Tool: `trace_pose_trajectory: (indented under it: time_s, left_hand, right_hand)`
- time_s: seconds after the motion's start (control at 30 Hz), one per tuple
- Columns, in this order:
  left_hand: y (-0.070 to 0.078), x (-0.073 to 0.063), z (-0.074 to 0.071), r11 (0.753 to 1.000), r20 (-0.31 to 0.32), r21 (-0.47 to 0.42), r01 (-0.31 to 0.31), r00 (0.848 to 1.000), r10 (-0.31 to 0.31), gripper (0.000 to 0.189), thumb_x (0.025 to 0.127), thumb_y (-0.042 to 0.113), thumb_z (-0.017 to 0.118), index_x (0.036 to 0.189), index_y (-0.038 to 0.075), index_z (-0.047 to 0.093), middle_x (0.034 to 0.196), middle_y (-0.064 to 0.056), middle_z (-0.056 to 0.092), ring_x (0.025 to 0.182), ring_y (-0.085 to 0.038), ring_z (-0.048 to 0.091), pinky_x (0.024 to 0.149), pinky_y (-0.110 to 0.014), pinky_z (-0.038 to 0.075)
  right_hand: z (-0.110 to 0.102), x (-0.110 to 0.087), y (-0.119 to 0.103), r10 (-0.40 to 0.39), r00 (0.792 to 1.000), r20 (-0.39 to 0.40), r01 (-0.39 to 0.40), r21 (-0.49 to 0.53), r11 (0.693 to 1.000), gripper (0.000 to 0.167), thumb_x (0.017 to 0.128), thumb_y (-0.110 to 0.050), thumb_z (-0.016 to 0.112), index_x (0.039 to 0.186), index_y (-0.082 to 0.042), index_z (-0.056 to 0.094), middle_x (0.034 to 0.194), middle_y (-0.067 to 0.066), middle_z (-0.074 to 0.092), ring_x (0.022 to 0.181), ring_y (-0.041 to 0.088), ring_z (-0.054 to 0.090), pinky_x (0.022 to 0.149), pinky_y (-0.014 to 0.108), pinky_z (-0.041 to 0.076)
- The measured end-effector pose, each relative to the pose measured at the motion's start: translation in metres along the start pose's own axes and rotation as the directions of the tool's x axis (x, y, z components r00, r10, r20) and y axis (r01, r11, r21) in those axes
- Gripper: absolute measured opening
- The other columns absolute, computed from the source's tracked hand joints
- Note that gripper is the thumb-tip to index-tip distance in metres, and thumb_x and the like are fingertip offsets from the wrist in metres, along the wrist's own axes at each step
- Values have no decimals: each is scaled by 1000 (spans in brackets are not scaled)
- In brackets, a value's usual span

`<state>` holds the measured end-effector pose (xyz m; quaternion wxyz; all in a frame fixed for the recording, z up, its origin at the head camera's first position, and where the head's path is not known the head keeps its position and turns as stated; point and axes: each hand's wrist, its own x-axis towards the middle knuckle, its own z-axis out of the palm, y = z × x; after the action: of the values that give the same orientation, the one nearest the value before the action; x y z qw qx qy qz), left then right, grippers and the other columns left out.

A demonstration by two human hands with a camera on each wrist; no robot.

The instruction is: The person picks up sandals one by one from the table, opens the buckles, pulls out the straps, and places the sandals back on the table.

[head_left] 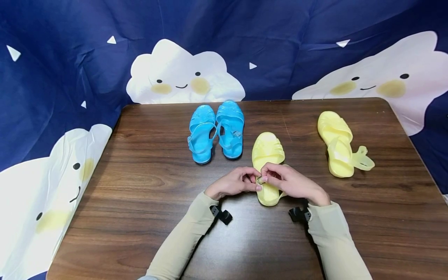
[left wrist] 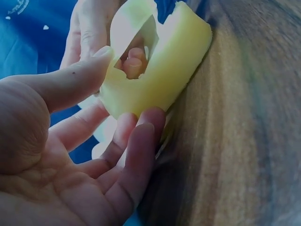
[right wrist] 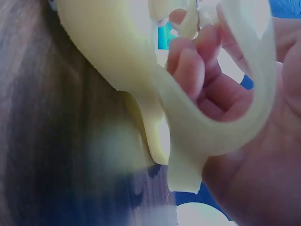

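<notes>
A yellow sandal (head_left: 268, 147) lies on the table, toe pointing away, with both hands over its heel half. My left hand (head_left: 232, 182) holds the ankle strap near a small metal buckle (head_left: 260, 180) at the sandal's left side. In the left wrist view its thumb (left wrist: 77, 82) presses the yellow edge while fingers bend beneath. From the right, my right hand (head_left: 295, 183) pinches the strap close to the buckle, partly hiding it. The right wrist view shows the pale yellow strap (right wrist: 225, 136) looping in front of that hand's curled fingers.
A second yellow sandal (head_left: 338, 149) lies at the right, its strap (head_left: 363, 158) spread outward. Two blue sandals (head_left: 202, 134) stand side by side behind the left hand. Blue cloth (head_left: 273, 23) with printed clouds hangs behind the wooden table (head_left: 147, 163).
</notes>
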<state>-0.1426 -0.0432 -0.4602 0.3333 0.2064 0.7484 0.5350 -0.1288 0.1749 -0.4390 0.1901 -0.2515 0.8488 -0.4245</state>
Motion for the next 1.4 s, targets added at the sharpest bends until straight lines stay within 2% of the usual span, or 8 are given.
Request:
trace_pose_trajectory:
  time_s: [0.23, 0.4, 0.57, 0.77, 0.97, 1.2, 1.4]
  left_hand:
    - [2, -1, -2, 999, 8, -9, 46, 999, -46, 26, 92, 19, 66, 115, 7, 63, 87, 0, 60, 75, -8, 54, 65, -19, 44]
    - [3, -2, -2, 998, 12, -37, 59, 998, -58, 25, 96, 23, 60, 115, 7, 64, 87, -1, 62, 78, -12, 57, 68, -21, 46]
    - [1, -1, -2, 998, -4, -50, 47, 999, -47, 25, 95, 20, 61, 116, 6, 65, 85, 1, 62, 77, -10, 57, 70, -20, 47]
    - [0, 2, 1, 998, -48, -55, 39, 998, -41, 24, 93, 15, 64, 113, 3, 66, 78, 2, 59, 71, -11, 55, 65, -20, 46]
    - [4, 1, 3, 995, -75, -80, 59, 995, -65, 27, 91, 13, 65, 116, 4, 62, 83, 0, 58, 69, -13, 56, 61, -21, 45]
    - [6, 1, 3, 999, -122, -40, 4, 993, -9, 31, 90, 14, 67, 118, 4, 62, 96, -5, 63, 69, -10, 55, 59, -19, 44]
    - [8, 0, 3, 999, -132, -31, -9, 991, 5, 31, 90, 12, 68, 119, 3, 63, 97, -8, 65, 70, -12, 57, 60, -19, 46]
  right_hand:
    - [2, 2, 0, 11, 999, -43, -11, -2, 1000, 5, 97, -21, 57, 95, -25, 59, 78, -6, 52, 70, 9, 48, 62, 23, 41]
    - [2, 3, -1, 27, 999, -45, -27, 16, 1000, 6, 98, -24, 56, 94, -26, 58, 77, -6, 50, 69, 9, 47, 62, 23, 40]
    - [3, 3, -2, 28, 998, -48, -27, 27, 999, 6, 99, -27, 55, 93, -25, 58, 77, -6, 48, 69, 9, 47, 62, 23, 40]
    - [4, 4, -3, 12, 997, -70, -12, 4, 1000, 6, 97, -22, 57, 92, -25, 59, 79, -6, 50, 73, 10, 48, 64, 24, 41]
    - [7, 4, -5, -18, 993, -116, 13, -44, 999, 8, 95, -16, 60, 91, -23, 60, 86, -5, 54, 81, 11, 50, 71, 24, 42]
    - [5, 4, -9, -61, 986, -153, 49, -79, 996, 12, 95, -11, 60, 97, -19, 68, 96, -3, 63, 88, 10, 55, 77, 26, 47]
    - [-3, 0, -14, -25, 985, -173, 14, -65, 998, 17, 91, -5, 61, 105, -12, 67, 100, 2, 65, 79, 11, 55, 68, 23, 46]
